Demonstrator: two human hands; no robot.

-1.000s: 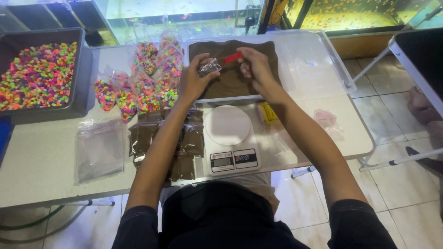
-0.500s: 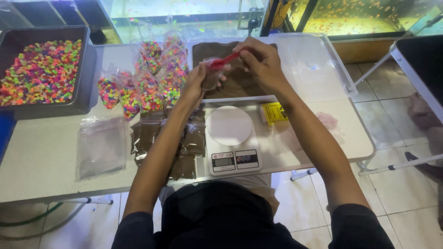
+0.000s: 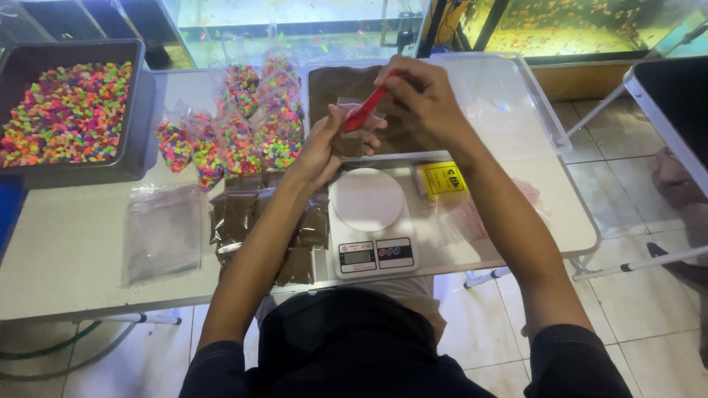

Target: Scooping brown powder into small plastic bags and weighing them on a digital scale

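Since the last frame both hands sit higher above the white scale (image 3: 366, 200). Bare tabletop (image 3: 66, 258) lies left of the scale, its edge nearest the body. Left hand (image 3: 327, 144) pinches a small clear bag (image 3: 352, 125), part brown-filled; right hand (image 3: 420, 99) grips a red scoop (image 3: 363, 114) tipped into it.

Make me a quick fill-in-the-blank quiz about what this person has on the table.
1. The right hand holds a ____ scoop.
2. The left hand holds a small clear ____.
3. The white scale has nothing on its round ____.
4. The grey tub holds ____ gravel.

Missing words: red; bag; plate; multicoloured
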